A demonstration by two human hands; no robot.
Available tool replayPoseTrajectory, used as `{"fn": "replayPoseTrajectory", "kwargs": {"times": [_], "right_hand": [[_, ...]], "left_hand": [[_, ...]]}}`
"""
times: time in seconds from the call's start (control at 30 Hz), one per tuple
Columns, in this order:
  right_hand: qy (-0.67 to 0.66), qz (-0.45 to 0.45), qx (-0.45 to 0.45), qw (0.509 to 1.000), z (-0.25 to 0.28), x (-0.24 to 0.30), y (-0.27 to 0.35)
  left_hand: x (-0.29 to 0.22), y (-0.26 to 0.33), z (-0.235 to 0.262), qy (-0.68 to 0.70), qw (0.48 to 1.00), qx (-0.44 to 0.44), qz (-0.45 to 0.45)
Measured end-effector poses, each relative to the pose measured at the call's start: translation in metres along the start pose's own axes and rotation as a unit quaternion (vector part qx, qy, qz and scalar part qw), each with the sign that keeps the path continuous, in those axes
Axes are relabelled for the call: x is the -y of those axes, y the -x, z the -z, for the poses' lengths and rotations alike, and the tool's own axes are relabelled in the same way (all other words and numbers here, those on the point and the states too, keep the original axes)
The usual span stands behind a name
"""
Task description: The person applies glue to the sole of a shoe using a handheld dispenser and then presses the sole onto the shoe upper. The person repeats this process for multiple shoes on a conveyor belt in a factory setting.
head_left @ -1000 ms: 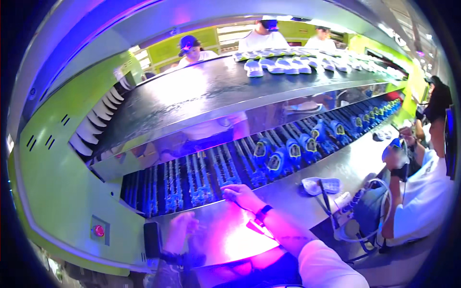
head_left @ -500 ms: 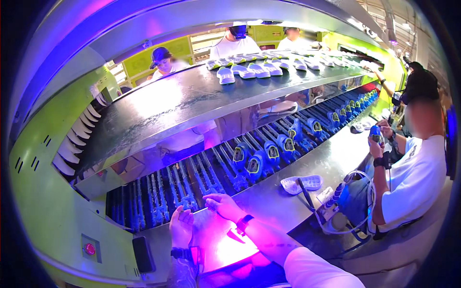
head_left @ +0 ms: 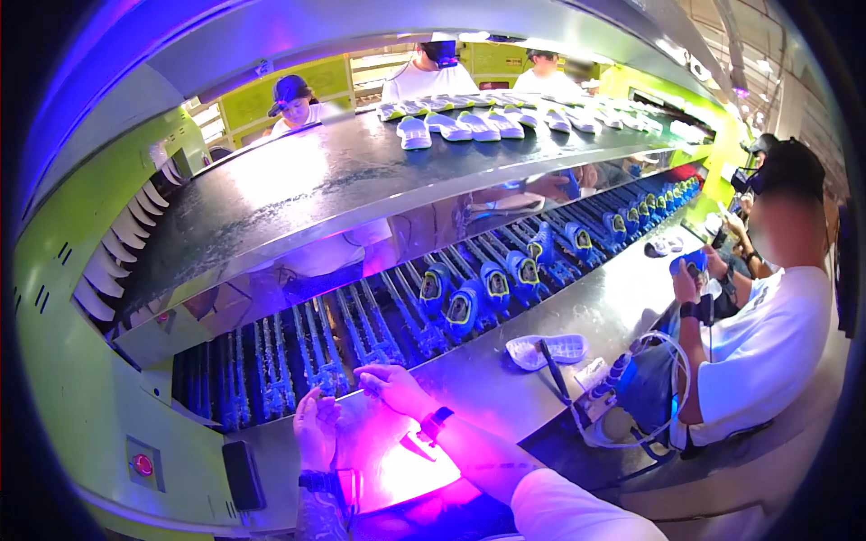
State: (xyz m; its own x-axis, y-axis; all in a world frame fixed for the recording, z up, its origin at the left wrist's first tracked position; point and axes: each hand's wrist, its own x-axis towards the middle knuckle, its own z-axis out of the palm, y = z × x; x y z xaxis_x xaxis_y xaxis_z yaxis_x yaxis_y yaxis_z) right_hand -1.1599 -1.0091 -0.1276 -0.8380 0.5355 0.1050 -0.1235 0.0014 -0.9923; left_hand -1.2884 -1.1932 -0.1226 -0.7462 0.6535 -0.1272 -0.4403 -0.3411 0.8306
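My left hand (head_left: 317,427) is held upright at the near edge of the lower conveyor (head_left: 236,383), fingers loosely bent and a little apart. Just to its right, my right hand (head_left: 397,391) reaches in from the lower right, its bent fingers pointing left and a gap showing between thumb and forefinger. Nothing shows in either hand, and the hands are apart. Beneath them lies the metal bench (head_left: 469,383), lit bright pink below my right wrist. Beyond, blue shoe uppers (head_left: 465,307) with yellow-green collars stand on the conveyor's carriers.
White shoes (head_left: 483,126) line the upper shelf, and pale soles (head_left: 115,248) fill a slot at left. A white sole (head_left: 559,348) lies on the bench near a dark-handled tool (head_left: 554,371). A co-worker (head_left: 758,352) sits at right, holding a blue shoe (head_left: 691,263). A red button (head_left: 142,464) is at lower left.
The whole view has shifted slightly, so things sit further left. My hands keep nearly the same pose. The co-worker at right has lowered the blue shoe a little.
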Motion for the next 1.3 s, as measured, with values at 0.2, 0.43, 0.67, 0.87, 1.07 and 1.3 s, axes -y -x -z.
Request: {"fn": "replayPoseTrajectory", "kwargs": {"times": [0.2, 0.43, 0.67, 0.87, 1.07, 1.3], "right_hand": [[-0.061, -0.048, -0.006, 0.997, -0.005, 0.004, 0.004], [-0.067, -0.032, -0.017, 0.997, -0.003, -0.005, -0.001], [-0.044, -0.039, -0.020, 0.998, -0.006, -0.010, -0.007], [-0.060, -0.055, -0.026, 0.996, -0.012, -0.006, -0.003], [-0.070, -0.043, -0.021, 0.996, -0.014, -0.005, -0.003], [-0.106, -0.050, -0.021, 0.993, -0.015, -0.007, -0.007]], "left_hand": [[0.000, 0.004, 0.002, -0.048, 0.999, -0.002, 0.000], [-0.002, 0.000, 0.004, -0.053, 0.998, 0.021, 0.005], [-0.004, -0.004, 0.007, -0.045, 0.998, 0.031, -0.011], [-0.003, -0.002, 0.012, -0.045, 0.998, 0.031, -0.006], [-0.005, -0.002, 0.011, -0.033, 0.999, 0.018, 0.006], [-0.006, -0.005, 0.020, 0.000, 1.000, 0.018, -0.013]]}}
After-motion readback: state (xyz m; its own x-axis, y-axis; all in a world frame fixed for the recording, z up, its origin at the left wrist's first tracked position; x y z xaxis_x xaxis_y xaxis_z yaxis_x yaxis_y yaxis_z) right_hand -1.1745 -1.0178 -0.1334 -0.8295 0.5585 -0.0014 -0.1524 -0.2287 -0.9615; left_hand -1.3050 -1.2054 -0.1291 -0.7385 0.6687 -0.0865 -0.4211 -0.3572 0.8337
